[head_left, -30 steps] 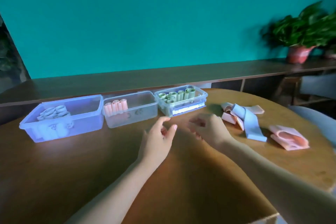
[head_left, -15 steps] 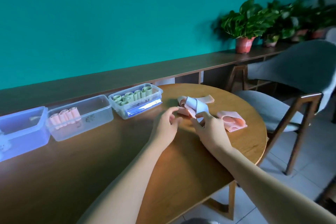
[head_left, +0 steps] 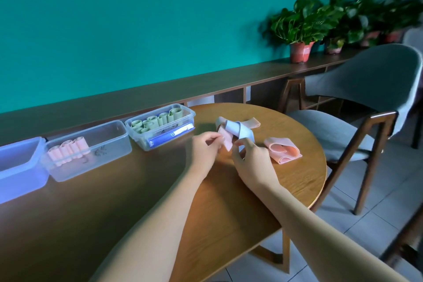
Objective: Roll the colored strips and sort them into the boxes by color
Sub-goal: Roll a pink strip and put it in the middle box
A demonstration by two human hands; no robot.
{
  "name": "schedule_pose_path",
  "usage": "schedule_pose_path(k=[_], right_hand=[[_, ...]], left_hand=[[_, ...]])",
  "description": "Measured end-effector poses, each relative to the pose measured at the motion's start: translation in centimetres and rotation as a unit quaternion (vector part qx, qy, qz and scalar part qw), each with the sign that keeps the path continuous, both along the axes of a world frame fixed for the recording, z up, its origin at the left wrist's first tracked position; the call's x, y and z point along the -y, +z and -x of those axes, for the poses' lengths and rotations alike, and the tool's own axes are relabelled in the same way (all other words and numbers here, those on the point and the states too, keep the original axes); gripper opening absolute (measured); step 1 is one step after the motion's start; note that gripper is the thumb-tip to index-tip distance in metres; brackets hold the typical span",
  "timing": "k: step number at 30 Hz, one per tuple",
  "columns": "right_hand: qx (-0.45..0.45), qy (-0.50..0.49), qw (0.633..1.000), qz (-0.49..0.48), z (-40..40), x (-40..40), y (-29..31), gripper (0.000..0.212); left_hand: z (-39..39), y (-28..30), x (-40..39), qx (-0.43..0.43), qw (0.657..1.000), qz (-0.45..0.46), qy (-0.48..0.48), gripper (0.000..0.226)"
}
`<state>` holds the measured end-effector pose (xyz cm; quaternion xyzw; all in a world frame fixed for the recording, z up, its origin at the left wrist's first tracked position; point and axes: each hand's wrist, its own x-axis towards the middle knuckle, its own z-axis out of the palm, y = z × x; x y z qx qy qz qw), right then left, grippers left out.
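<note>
Left hand (head_left: 204, 147) pinches pink strip (head_left: 225, 138); right hand (head_left: 251, 160) pinches light-blue strip (head_left: 238, 130), both above surface (head_left: 229, 201).

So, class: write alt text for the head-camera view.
Two hands, the left hand and right hand, pinch a pink strip from a tangled pile on a round wooden table. Three plastic boxes line the left; the nearest box holds green rolls.

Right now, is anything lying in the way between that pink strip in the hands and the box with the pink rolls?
Nothing visible does. The left hand pinches the pink strip; the bare table lies between it and the box of pink rolls. The green-roll box sits behind that path.
</note>
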<state>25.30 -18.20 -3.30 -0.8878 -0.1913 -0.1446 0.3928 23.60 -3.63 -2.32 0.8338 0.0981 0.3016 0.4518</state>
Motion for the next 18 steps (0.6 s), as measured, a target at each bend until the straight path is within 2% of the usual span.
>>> schedule_pose_path(k=[5, 10, 18], right_hand=[[0.018, 0.068, 0.997, 0.007, 1.9, 0.4, 0.6, 0.028], [0.028, 0.156, 0.987, -0.036, 4.1, -0.7, 1.7, 0.027], [0.066, 0.244, 0.964, -0.085, 8.8, -5.7, 6.0, 0.040]], left_hand=[[4.4, 0.3, -0.8, 0.068, 0.996, 0.033, 0.045, 0.010], [8.8, 3.0, -2.2, 0.128, 0.982, 0.123, 0.064, 0.018], [16.7, 7.4, -5.8, 0.111, 0.984, 0.060, 0.127, 0.011]])
